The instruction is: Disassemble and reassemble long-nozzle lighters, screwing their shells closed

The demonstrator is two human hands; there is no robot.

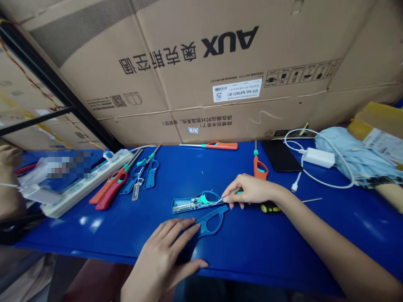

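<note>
— Cardboard cartons are stacked behind the work surface, and an AUX air-conditioner carton (176, 88) is seen upside down above a blue tabletop (267, 247). Where is the main piece laid? Clock positions are taken from it, with 12 at the far edge.

— An open blue lighter casing (192, 203) is laid flat near the middle of the tabletop, with a metal tube, teal parts and thin wire held inside it. A blue lighter half (209, 222) is placed against it at about 5 o'clock.

— How are the hands placed?

— They are kept apart. The left hand (160, 260) is spread beside the blue lighter half, with its fingertips against that piece, and no clamping is shown. The right hand (248, 188) is brought to the casing at 3 o'clock, but whether anything is gripped there cannot be told.

— What is set around them?

— A yellow-and-black screwdriver handle (269, 207) is seen just below the right hand. An orange lighter (220, 145) is placed at 1 o'clock. A black smartphone (280, 155), a white charger (318, 157) and a pale blue cloth bundle (346, 157) are set at 2 to 3 o'clock. A white power strip (85, 184) is laid at 9 o'clock, with red and blue lighters (119, 184) between it and the casing.
</note>
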